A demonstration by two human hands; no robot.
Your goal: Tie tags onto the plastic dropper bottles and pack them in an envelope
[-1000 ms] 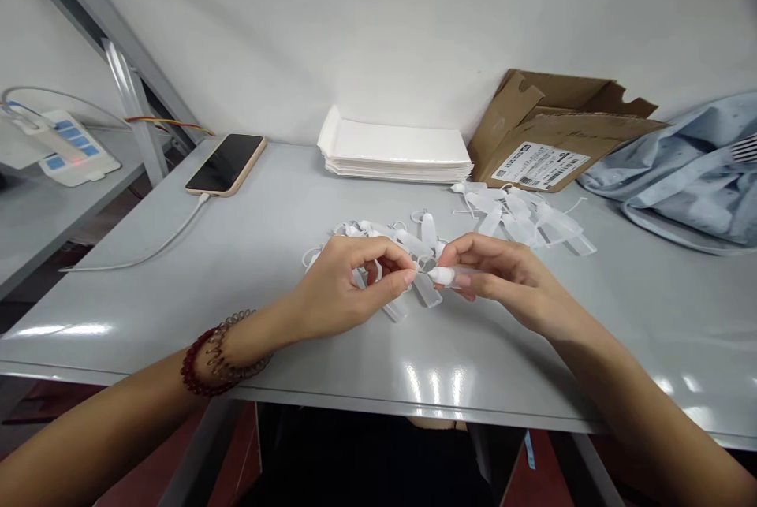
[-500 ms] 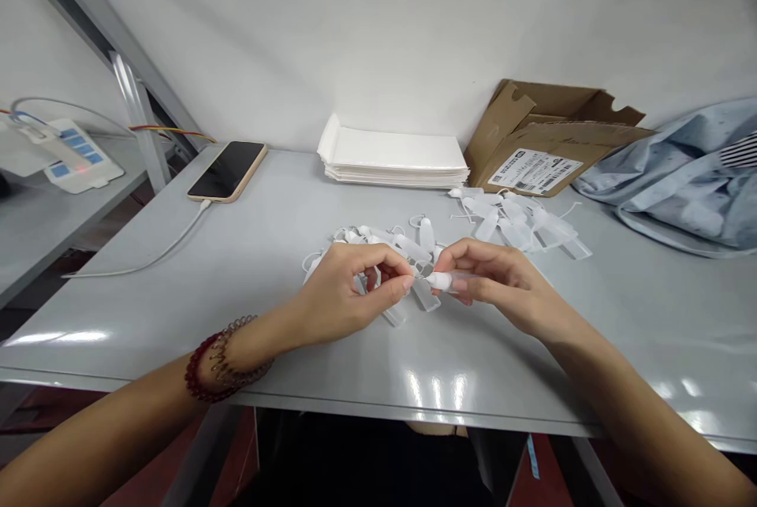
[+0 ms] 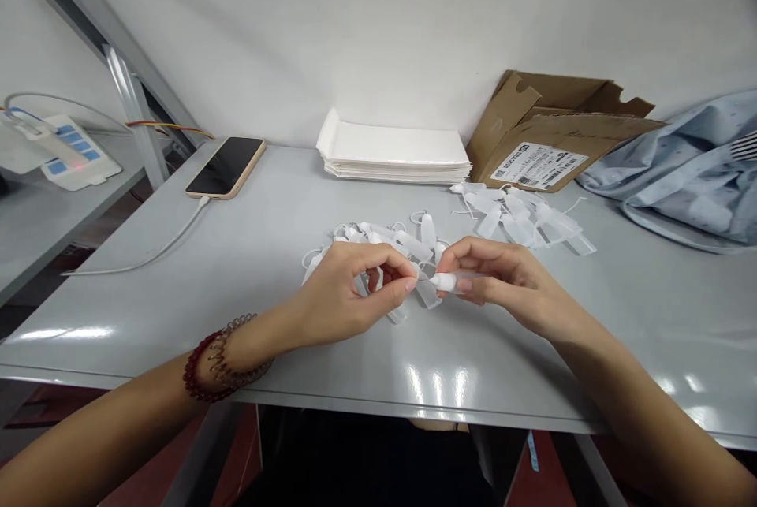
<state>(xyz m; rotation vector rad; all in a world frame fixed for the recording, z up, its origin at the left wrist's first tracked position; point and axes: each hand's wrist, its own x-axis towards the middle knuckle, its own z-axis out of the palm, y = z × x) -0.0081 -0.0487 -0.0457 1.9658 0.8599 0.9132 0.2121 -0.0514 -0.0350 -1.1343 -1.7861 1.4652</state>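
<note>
Over the table's middle, my left hand is closed, thumb and forefinger pinching a thin wire loop. My right hand is closed on a small translucent plastic piece with a white cap, its tip pointing left toward the loop. Fingers hide much of the body of that piece. Behind and below both hands lies a pile of similar white-capped pieces, several with wire rings. My left hand partly covers this pile.
More translucent pieces with white ties lie at the back right, before an open cardboard box. A stack of white envelopes stands against the wall. A phone with a cable is at the left; blue patterned fabric lies far right.
The capped piece in my right hand has shifted slightly right, a little away from my left fingertips. Both hands keep their pinch, and the camera view has moved slightly.
</note>
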